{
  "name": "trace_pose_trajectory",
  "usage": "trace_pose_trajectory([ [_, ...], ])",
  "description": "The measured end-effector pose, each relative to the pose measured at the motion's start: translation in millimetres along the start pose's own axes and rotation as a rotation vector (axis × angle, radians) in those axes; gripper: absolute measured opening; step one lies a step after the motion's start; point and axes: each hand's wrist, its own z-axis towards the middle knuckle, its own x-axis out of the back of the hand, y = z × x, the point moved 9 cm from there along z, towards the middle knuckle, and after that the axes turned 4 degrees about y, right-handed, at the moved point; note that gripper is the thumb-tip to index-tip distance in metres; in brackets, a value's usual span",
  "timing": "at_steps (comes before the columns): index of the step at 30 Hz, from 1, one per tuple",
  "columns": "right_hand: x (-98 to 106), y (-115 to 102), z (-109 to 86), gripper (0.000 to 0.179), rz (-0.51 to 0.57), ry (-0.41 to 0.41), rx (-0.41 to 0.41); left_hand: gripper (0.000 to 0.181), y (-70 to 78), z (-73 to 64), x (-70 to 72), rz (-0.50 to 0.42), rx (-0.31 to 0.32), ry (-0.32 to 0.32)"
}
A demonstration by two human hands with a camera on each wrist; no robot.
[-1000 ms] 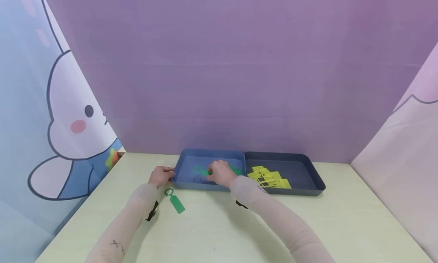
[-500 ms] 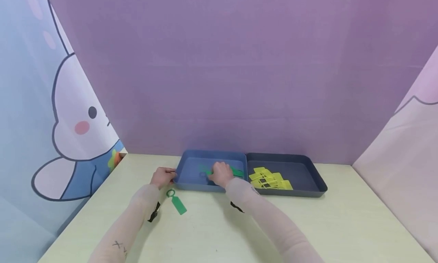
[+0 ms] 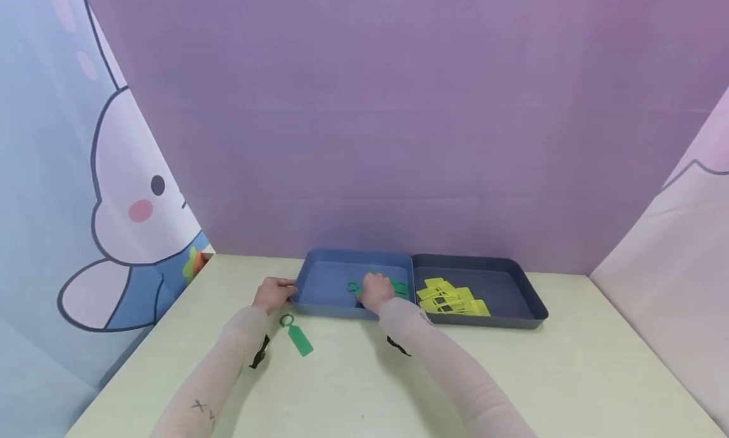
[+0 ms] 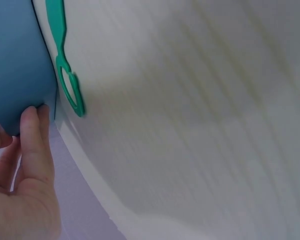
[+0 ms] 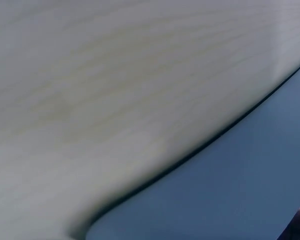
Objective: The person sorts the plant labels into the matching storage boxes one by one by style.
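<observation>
Inside the blue tray [image 3: 330, 311], my right hand [image 3: 376, 291] pinches a green ring tag [image 3: 359, 289], whose ring shows to the left of the fingers. More green tags [image 3: 400, 287] lie just right of that hand, partly covered by it. My left hand [image 3: 274, 294] grips the tray's left side, fingers against the outer wall in the left wrist view. Another green tag [image 3: 300, 342] lies on the table in front of the tray, ring end toward the left hand. The right wrist view shows the tray wall [image 5: 225, 185]; the right fingers are hidden there.
A dark grey tray [image 3: 512, 314] adjoins the blue tray on its right. Several yellow tags [image 3: 450, 297] lie piled in its left half. Both trays stand at the back of the pale table [image 3: 353, 387], near a purple backdrop [image 3: 387, 134].
My right hand has moved slightly right inside the blue tray with the green tag, toward the other green tags. My left hand has stayed at the tray's left side.
</observation>
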Motion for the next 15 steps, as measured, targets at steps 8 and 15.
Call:
trace_pose_trajectory([
  [8,-5.5,1.3,3.7,0.031,-0.013,0.000,-0.017,0.033,1.5,-1.1,1.7,-0.011,-0.002,0.011],
  [15,-5.0,-0.3,2.6,0.036,-0.017,0.017,0.000,0.034,0.0,0.3,0.7,-0.031,0.004,0.004],
])
